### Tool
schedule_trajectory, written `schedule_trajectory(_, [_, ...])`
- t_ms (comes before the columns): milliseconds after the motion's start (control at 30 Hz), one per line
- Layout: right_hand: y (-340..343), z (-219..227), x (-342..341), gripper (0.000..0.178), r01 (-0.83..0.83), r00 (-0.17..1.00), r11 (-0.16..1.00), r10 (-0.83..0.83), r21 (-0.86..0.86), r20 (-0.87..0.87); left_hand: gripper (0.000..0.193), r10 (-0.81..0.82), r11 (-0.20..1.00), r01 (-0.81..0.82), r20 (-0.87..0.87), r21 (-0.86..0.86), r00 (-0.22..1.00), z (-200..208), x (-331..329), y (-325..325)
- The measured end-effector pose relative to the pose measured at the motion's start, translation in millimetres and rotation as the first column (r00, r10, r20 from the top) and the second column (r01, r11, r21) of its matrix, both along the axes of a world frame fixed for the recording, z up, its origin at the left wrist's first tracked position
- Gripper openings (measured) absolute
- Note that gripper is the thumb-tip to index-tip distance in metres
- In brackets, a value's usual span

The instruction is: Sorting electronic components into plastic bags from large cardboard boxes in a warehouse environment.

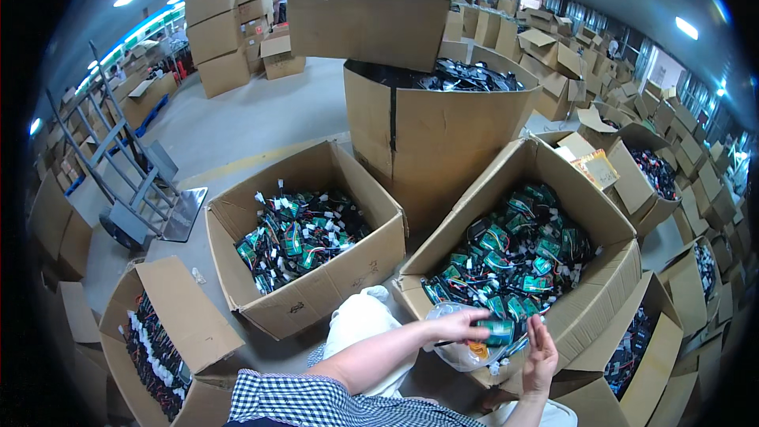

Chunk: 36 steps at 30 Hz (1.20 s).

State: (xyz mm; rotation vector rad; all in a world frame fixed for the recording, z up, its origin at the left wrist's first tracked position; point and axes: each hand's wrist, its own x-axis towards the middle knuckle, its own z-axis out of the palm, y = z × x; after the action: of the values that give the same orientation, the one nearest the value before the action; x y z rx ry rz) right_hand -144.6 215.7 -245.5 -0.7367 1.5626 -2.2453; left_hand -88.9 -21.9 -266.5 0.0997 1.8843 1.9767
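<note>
My left hand (458, 326) reaches over the near edge of the right-hand carton, its thumb and fingers at the left end of a green circuit board (498, 333), which it appears to hold. Beside it, my right hand (541, 354) is raised with its fingers stretched out and nothing visible in them. A clear plastic tub (455, 358) with something orange in it sits beneath my left hand at the carton's rim. Many green boards with wires and white connectors (514, 245) fill this carton (589, 324).
A second open carton (316, 289) of similar wired boards stands to the left. Beyond, a tall carton (443, 134) holds black parts. A hand truck (138, 182) stands at far left. Cartons of cables (154, 348) and dark parts (632, 356) flank me.
</note>
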Motion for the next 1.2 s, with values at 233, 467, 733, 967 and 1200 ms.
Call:
schedule_trajectory(233, [-14, -29, -31, 0.043, -0.338, 0.936, 0.573, 0.285, 0.747, 0.205, 0.040, -0.433, 0.887, 0.131, -0.700, -0.443, 0.567, -16, 20, 38])
schedule_trajectory(467, [-17, -19, -2, 0.060, 0.154, 0.952, 0.988, -0.147, -0.005, 0.267, 0.041, 0.250, 0.742, -0.352, 0.251, 0.570, 0.935, 15, 27, 20])
schedule_trajectory(733, [-10, 6, -10, 0.034, 0.009, 0.818, 0.697, 0.407, 0.717, -0.406, 0.043, -0.033, 0.994, 0.021, 0.113, 0.105, 0.993, -16, 26, 14])
schedule_trajectory(967, [24, -14, -17, 0.022, 0.428, 0.841, 0.844, -0.503, 0.322, 0.199, 0.034, 0.765, 0.464, -0.676, 0.127, 0.572, 0.632, 21, 43, -82])
schedule_trajectory(1200, [71, -58, 33, 0.018, 0.337, 0.931, 0.654, -0.337, 0.677, -0.138, 0.026, 0.901, 0.131, -0.769, 0.248, 0.625, 0.356, 32, 67, -115])
